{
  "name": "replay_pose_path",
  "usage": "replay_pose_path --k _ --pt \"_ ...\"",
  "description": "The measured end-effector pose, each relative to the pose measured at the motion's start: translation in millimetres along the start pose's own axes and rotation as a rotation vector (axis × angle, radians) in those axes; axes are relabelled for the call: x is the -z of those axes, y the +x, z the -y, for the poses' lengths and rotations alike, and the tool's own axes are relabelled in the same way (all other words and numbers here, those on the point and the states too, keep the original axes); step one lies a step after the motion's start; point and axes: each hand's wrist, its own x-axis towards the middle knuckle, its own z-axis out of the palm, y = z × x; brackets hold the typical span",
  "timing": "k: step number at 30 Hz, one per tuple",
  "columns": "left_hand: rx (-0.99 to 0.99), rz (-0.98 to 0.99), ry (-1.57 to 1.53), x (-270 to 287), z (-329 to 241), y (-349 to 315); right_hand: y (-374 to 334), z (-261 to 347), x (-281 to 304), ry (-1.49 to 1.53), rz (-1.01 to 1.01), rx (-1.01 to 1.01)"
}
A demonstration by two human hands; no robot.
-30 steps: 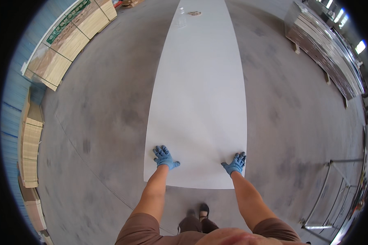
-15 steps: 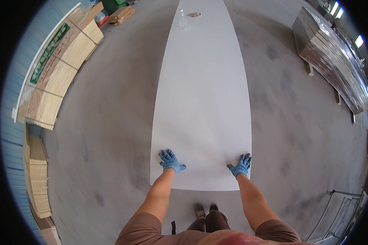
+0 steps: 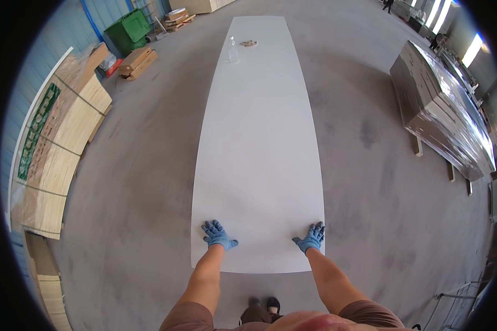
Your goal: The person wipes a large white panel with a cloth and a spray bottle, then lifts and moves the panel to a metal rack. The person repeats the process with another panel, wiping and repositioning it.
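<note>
A long white panel (image 3: 254,149) stretches away from me. Near its close end, my left hand (image 3: 217,235) in a blue glove lies flat on it, thumb pointing inward and fingers spread. My right hand (image 3: 311,237), gloved the same way, rests by the panel's right edge, its fingers apart and its thumb turned inward. Neither hand holds anything. Toward the far end stand a clear plastic bottle (image 3: 233,51) and, to its right, a small crumpled tan item (image 3: 249,43) whose kind I cannot make out.
Strapped stacks of pale boards (image 3: 77,132) line the left wall. Beyond them are brown cardboard boxes (image 3: 135,63) and a green wheeled bin (image 3: 128,28). On the right sits a film-wrapped stack (image 3: 436,116) on wooden blocks. A metal frame (image 3: 453,303) is at lower right.
The view has tilted up, so the panel's far end and the green bin now show fully. Both hands keep their places on the panel.
</note>
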Motion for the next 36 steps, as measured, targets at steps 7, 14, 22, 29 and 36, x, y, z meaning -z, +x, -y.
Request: replay_pose_path --k 7,14,22,29,36 --pt "-0.014 -0.023 0.042 281.2 -91.3 223.5 241.1 250.6 108.4 -0.020 0.059 -0.058" --pt "-0.016 -0.021 0.085 556.1 -201.8 443.4 491.7 480.2 219.6 0.028 0.034 -0.071" --pt "-0.036 -0.019 0.083 849.5 -336.9 694.6 789.7 727.7 352.5 0.042 0.023 -0.064" --pt "-0.074 -0.047 0.084 1093.9 -464.7 913.4 1042.4 926.6 461.4 0.034 0.025 -0.099" --pt "-0.100 -0.055 0.132 1326.6 -618.6 1113.9 1301.0 1094.3 583.6 0.024 0.041 -0.144"
